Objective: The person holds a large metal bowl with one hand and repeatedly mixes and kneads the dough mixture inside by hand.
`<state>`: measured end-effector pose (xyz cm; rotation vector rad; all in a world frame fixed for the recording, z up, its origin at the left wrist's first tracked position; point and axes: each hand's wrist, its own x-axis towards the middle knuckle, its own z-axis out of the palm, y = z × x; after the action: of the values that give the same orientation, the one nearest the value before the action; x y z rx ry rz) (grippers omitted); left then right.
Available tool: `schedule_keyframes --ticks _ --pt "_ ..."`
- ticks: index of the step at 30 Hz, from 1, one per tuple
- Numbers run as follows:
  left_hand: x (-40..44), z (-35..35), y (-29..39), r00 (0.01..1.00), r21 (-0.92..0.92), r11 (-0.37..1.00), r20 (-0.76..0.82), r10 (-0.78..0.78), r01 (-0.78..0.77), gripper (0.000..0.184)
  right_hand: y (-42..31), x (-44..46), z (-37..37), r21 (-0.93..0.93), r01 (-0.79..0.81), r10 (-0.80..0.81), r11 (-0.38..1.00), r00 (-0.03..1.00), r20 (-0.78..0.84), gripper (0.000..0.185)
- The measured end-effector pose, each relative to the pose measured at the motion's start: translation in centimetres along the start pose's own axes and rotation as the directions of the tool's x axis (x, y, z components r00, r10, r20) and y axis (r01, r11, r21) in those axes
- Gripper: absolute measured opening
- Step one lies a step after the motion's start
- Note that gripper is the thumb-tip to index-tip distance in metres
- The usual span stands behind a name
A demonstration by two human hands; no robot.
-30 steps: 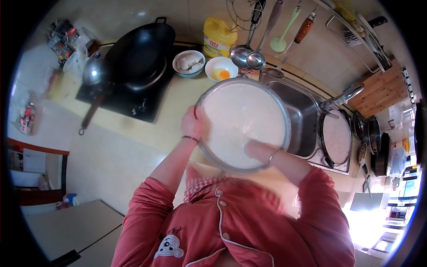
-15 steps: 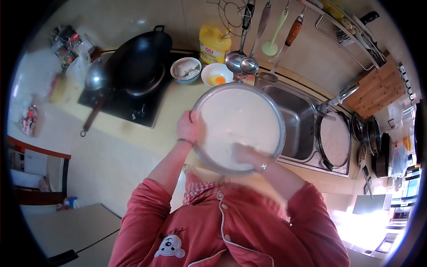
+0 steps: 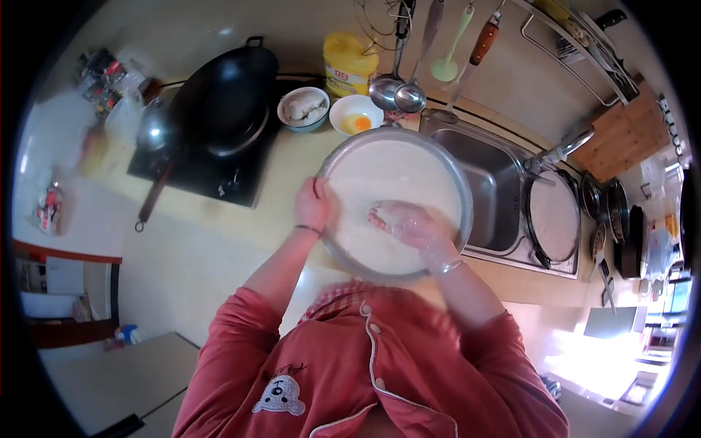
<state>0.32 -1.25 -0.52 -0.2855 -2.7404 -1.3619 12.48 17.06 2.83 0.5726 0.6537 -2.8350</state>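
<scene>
A large metal basin full of a pale, creamy mixture stands on the counter in the middle. My left hand grips its left rim, fingers closed over the edge. Over the lower right part of the mixture is my right hand, wet and whitish, its fingers curled and spread apart, with nothing visible in them. Just behind the basin are a white bowl with an egg yolk and a bowl of white, lumpy stuff.
A black wok rests on the cooktop at the left. The steel sink adjoins the basin, with a round pan of white matter beyond it. A yellow jug and hanging ladles are at the back.
My right hand has come up out of the mixture, and its fingers now show. My left hand has kept its hold on the rim.
</scene>
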Motion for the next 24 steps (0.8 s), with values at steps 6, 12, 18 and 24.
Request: schedule_keyframes --ticks 6,12,18,24 --pt "0.0 0.0 -0.4 1.0 -0.062 0.998 0.002 0.019 -0.019 0.026 0.6 -0.3 -1.0 -0.157 0.154 -0.142 0.976 0.986 0.081 0.026" --pt "-0.1 -0.2 -0.2 0.999 -0.152 0.988 0.022 0.023 -0.02 0.025 0.9 -0.3 0.9 -0.431 0.1 -0.218 0.897 0.948 -0.234 0.018" --pt "0.1 0.3 -1.1 0.999 -0.169 0.985 0.029 0.038 -0.032 0.027 1.3 -0.5 1.4 -0.031 0.151 -0.153 0.988 0.984 -0.094 0.017" --pt "0.1 0.0 -1.0 0.999 -0.176 0.984 0.038 0.007 0.0 0.027 2.2 -0.4 1.6 -0.349 0.277 -0.307 0.895 0.951 -0.035 0.016"
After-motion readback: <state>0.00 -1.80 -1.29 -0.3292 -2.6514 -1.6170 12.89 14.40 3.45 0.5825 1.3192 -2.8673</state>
